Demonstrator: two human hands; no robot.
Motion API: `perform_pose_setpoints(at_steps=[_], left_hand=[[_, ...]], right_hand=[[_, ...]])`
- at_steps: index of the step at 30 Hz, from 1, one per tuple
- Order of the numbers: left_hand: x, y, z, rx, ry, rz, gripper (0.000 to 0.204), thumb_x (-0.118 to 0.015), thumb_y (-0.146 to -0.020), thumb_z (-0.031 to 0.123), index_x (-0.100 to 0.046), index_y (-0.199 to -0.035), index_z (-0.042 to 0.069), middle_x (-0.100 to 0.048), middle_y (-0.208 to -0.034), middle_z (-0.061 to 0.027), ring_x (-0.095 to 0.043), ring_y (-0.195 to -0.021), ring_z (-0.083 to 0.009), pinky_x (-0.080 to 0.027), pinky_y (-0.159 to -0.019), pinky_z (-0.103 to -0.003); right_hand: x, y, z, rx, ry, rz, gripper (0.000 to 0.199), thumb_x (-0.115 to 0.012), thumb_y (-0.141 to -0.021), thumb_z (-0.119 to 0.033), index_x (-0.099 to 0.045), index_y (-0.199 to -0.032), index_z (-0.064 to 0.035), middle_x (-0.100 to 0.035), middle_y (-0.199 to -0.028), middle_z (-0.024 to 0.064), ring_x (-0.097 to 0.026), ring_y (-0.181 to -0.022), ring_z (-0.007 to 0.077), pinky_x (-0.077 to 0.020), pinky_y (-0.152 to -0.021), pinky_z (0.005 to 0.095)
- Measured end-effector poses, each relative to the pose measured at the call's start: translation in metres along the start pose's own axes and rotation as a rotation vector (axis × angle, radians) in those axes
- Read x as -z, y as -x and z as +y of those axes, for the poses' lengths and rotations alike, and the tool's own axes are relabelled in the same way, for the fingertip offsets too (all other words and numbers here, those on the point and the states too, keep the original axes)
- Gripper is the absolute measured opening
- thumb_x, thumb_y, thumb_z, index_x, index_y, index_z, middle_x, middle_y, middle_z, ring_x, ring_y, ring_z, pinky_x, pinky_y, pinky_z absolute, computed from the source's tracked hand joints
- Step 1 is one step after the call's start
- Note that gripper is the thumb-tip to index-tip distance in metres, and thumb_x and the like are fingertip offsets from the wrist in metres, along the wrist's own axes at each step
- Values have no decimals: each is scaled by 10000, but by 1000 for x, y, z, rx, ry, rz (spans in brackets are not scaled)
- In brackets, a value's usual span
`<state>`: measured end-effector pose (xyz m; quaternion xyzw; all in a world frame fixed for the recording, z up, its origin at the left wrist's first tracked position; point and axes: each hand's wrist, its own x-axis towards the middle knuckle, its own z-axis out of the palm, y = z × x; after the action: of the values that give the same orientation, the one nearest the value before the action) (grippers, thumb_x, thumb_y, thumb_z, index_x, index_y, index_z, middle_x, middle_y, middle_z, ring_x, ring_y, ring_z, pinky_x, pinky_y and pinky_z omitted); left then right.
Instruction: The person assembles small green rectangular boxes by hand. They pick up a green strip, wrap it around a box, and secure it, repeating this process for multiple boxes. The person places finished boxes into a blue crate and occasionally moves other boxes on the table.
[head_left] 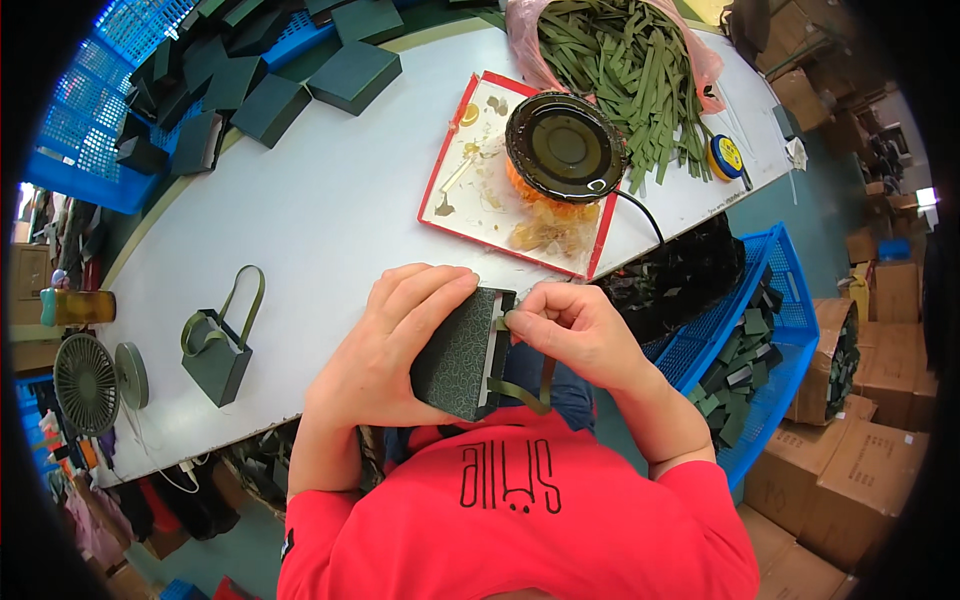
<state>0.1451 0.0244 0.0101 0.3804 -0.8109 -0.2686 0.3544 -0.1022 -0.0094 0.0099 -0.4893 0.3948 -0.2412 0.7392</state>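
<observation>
My left hand [372, 345] grips a small dark green box [452, 362] with a swirl pattern, tilted up over the table's near edge. Its pale-edged side faces my right hand [585, 335]. Thumb and fingers of that hand are pinched on one end of a flat olive-green ribbon [545, 390] at the box's edge. The ribbon loops down and meets the box again lower along that side. To the left, a similar small green box with ribbon handles [217, 362] rests on the white table [310, 210].
A black-topped round pot [565, 145] with a cord sits on a stained, red-rimmed tray [430, 205]. Behind lies a pink bag [530, 50] of green ribbons [640, 90]. Several dark green boxes [355, 75] fill the far left. A fan [85, 383] and blue crate [790, 330] flank the table.
</observation>
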Motion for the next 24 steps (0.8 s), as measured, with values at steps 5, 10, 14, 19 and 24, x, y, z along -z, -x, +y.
perform_pose_setpoints(at_steps=[5, 10, 14, 19, 24], left_hand=[[-1, -1, 0, -11, -4, 2, 1015, -929, -535, 262, -497, -1412, -10, -533, -1370, -170, -511, -1212, -392, -442, -1027, -485], [-1, -1, 0, -12, -13, 2, 994, -925, -540, 261, -506, -1399, -10, -537, -1365, -166, -516, -1205, -390, -444, -1021, -485], [-2, 1, 2, -5, -46, -6, 943, -916, -547, 263, -538, -1370, -1, -551, -1350, -156, -521, -1205, -377, -444, -1012, -482], [-2, 1, 1, -4, -104, -47, 886, -897, -558, 260, -570, -1349, 30, -567, -1335, -134, -527, -1209, -350, -423, -1006, -473], [-3, 0, 1, 9, -160, -87, 871, -880, -552, 235, -573, -1344, 43, -565, -1341, -124, -522, -1221, -342, -408, -1019, -472]], right_hand=[[-1, -2, 1, 17, 54, 43, 192, -671, -982, -182, -667, -909, -4, -616, -758, -53, -490, -672, -5, -387, -595, 194], [-1, -2, 3, 9, 133, 74, 205, -667, -977, -180, -665, -883, 2, -539, -668, -78, -428, -608, 2, -334, -535, 219], [-2, -2, -1, 1, 254, 82, 214, -667, -958, -169, -661, -838, 8, -533, -638, -55, -424, -587, 12, -335, -516, 233], [0, -7, 0, 45, 445, 62, 212, -673, -916, -160, -636, -823, 27, -566, -627, 26, -476, -585, 61, -408, -536, 276], [-5, -7, -1, 27, 461, 78, 173, -662, -932, -127, -615, -828, 3, -519, -643, -34, -425, -585, 33, -373, -523, 228]])
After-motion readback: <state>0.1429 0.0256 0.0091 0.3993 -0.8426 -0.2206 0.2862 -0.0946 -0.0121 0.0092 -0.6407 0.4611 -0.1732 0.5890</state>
